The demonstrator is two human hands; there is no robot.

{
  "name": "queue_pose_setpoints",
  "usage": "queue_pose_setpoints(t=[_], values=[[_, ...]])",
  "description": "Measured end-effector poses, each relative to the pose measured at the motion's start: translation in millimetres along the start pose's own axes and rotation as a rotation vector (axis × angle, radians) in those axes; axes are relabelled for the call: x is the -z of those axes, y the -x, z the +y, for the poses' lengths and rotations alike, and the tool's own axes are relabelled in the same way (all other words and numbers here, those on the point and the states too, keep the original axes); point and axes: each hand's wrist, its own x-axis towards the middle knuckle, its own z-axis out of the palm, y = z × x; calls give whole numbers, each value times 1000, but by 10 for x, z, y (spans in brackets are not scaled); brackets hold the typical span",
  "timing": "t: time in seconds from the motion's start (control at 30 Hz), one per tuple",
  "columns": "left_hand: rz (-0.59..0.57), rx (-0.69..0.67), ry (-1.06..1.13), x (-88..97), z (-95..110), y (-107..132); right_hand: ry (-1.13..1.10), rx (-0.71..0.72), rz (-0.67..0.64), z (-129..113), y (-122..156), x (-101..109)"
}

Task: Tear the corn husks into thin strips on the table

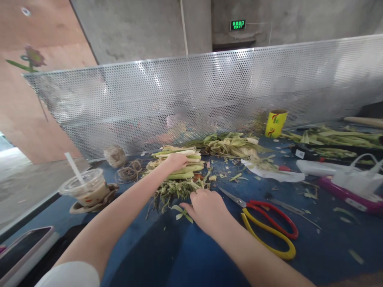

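Note:
My left hand [176, 160] is closed over a bundle of cut pale green plant stalks [184, 175], its fingertips partly hidden among them. Just nearer to me lies a heap of wilted leafy herbs [175, 189]. At the right end of that heap my right hand [207, 207] is low over the table, with its fingers curled and its thumb pointing left. What the right fingers grip, if anything, is hidden. By that thumb is a small green leaf sprig [183, 213]. Scissors [243, 204] with one red and one yellow handle lie to the right, blades partly apart.
Behind the blue table [149, 247] stands a perforated metal screen [155, 103]. A lidded drink cup [89, 189], coiled twine [129, 171] and a phone [25, 253] are left. Husks [230, 145], a yellow tape roll [275, 123] and a white bag [359, 177] are right.

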Motion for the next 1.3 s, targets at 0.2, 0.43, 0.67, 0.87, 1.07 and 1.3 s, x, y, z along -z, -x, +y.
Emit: queue_pose_setpoints(t=[0.2, 0.43, 0.67, 0.87, 1.07, 1.3], values=[[110, 61, 11, 253, 181, 314, -17, -10, 25, 40, 3, 14], [178, 12, 53, 508, 704, 1012, -64, -30, -8, 152, -24, -14], [187, 104, 264, 295, 828, 1542, -109, -53, -14, 524, -93, 218], [173, 201, 374, 62, 603, 1619, 60, -279, 62, 1379, -389, 511], [186, 162, 220, -47, 541, 1691, 289, -479, 104, 2174, -917, 511], [207, 109, 121, -17, 567, 1709, 394, -509, -32, 2530, -1153, 290]])
